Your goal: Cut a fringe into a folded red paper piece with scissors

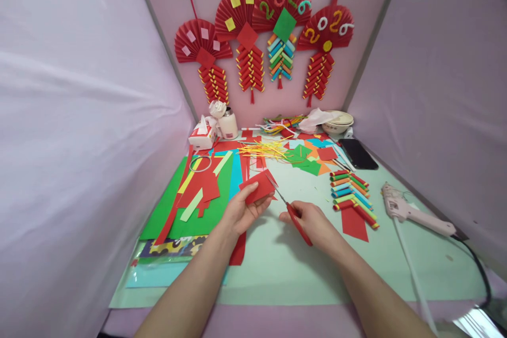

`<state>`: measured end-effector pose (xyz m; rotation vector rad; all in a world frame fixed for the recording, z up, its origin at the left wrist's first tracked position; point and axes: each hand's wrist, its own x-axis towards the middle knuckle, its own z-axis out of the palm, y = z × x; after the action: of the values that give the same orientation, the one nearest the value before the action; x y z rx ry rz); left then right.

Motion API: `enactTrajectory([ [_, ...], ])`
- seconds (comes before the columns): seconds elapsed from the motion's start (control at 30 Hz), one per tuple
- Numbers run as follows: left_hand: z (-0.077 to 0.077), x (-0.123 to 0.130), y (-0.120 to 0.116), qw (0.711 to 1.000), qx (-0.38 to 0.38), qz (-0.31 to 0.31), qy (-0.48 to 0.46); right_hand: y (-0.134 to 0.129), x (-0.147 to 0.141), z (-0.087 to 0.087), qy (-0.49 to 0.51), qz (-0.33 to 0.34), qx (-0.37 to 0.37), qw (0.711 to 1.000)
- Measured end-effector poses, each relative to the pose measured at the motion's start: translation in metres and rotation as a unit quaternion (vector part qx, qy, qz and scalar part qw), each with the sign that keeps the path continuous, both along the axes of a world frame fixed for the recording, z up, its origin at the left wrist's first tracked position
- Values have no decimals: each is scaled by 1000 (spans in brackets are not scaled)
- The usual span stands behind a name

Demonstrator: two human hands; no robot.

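Note:
My left hand pinches a piece of red paper between thumb and fingers, a little above the table. In my right hand is a pair of scissors with red handles. Their blades point up and left and meet the paper's right edge; whether they are cutting through it cannot be made out. Right of my right hand lies a row of rolled paper tubes in several colours, arranged in a V pattern above a red paper square.
A hot glue gun lies at the right near a black phone. Green sheets and red strips cover the left side. Yellow strips, a tissue box and a bowl sit behind. Red fan decorations hang on the back wall.

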<state>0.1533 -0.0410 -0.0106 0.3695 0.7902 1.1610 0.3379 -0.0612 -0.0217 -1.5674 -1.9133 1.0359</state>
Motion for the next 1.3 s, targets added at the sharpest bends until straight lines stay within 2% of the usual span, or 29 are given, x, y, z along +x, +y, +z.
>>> enactTrajectory([
  [0.17,0,-2,1,999,-12,25,20,0,1,-1,15,3,-11,1000],
  [0.4,0,5,-1,995,34,74,59,-2,-1,3,32,20,-39,999],
  [0.77,1,3,2,988,46,143,43,-6,-1,0,21,42,-37,998],
  [1.3,3,6,-1,989,63,117,68,-5,0,2,9,42,-33,999],
])
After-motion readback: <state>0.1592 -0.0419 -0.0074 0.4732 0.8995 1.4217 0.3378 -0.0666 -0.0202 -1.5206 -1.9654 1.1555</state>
